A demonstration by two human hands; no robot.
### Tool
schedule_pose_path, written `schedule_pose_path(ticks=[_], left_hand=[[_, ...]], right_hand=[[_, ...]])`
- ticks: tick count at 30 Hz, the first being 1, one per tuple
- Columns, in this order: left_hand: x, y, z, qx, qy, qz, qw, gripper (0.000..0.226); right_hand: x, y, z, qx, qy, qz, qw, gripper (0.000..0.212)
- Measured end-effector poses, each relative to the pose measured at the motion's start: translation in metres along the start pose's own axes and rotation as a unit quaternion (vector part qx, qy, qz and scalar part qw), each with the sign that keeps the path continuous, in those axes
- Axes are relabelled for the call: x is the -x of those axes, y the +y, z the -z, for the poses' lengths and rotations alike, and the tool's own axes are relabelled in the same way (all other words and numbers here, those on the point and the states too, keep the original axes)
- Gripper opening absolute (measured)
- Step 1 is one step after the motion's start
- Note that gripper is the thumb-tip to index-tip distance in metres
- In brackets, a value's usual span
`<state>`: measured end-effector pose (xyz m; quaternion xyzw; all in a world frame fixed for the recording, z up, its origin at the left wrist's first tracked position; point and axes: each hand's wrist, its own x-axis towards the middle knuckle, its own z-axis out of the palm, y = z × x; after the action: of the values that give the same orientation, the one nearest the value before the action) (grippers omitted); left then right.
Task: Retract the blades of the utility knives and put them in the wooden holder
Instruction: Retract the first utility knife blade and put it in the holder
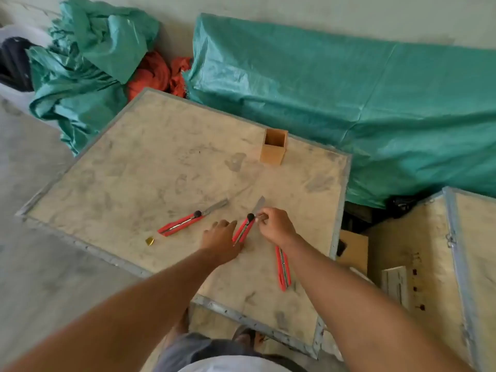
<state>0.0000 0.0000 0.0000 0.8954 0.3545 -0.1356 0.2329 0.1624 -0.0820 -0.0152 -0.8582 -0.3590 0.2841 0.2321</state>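
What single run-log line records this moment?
left hand: steadies middle knife | right hand: at its blade end | blade: out | left knife: blade out | holder: looks empty

Three utility knives have red handles with black knobs and grey blades: one toward the crate lid's [134, 146] left edge [179, 224], one mid-lid [243, 230], one by its near edge [283, 268]. The lid is pale tan, smudged grey, with a grey metal rim. The wooden holder [272, 151] is honey-brown. A small, possibly brass-yellow piece [149, 241] lies near the left knife. The tarpaulin [349, 98] is teal-green.
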Motion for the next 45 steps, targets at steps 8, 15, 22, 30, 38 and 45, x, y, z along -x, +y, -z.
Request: schedule_pose_path(ticks=[8,15,22,30,38,45], left_hand=[[-0.006,-0.005,-0.039,0.057,0.027,0.029,0.998,0.051],[0.0,-0.019,-0.03,0.177,-0.003,0.021,0.984,0.05],[0.024,-0.044,0.021,0.238,-0.028,-0.035,0.97,0.056],[0.041,-0.059,0.1,0.445,-0.118,-0.063,0.885,0.064],[0.039,-0.074,0.141,0.554,-0.092,-0.09,0.823,0.053],[0.039,-0.088,0.158,0.535,-0.116,-0.113,0.829,0.054]], right_hand=[[-0.018,-0.004,-0.029,-0.085,-0.005,-0.076,0.993,0.038],[-0.017,-0.004,-0.037,-0.225,0.022,-0.172,0.959,0.015],[0.009,-0.036,-0.012,-0.407,0.025,-0.175,0.896,0.013],[0.026,-0.098,0.038,-0.454,0.042,-0.094,0.885,0.019],[0.062,-0.149,0.041,-0.383,-0.05,-0.04,0.922,0.02],[0.076,-0.166,0.028,-0.323,-0.018,0.009,0.946,0.032]])
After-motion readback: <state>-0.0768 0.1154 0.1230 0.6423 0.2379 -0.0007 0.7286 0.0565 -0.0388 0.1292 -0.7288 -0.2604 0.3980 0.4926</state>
